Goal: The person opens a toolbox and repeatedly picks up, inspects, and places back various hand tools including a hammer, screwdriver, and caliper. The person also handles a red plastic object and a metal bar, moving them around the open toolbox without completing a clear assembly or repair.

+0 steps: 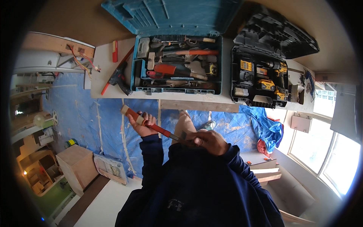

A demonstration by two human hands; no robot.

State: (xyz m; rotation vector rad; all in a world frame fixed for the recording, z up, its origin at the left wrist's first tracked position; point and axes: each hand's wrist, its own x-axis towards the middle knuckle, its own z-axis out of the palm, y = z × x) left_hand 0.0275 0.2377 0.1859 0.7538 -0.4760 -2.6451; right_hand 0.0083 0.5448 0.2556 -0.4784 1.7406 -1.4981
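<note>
My left hand [143, 125] is closed around the grip of a long red-handled tool [162, 130] with tan bands on its handle. A metal shaft runs from the red grip toward my right hand [212, 142]. That hand is curled around the far end in front of my chest, so the tool's working end is hidden and its kind does not show. The tool slants down from left to right. Beyond my hands, on the worktop, an opened teal toolbox [138, 86] holds pliers, a tape measure [213, 69] and several other hand tools.
An opened black case [236, 81] with yellow-and-black power tools stands right of the toolbox. A dark cordless drill [118, 80] and a red strip [115, 51] lie to its left on the worktop [104, 64]. Blue sheeting [113, 113] covers the floor; a wooden box [76, 166] stands lower left.
</note>
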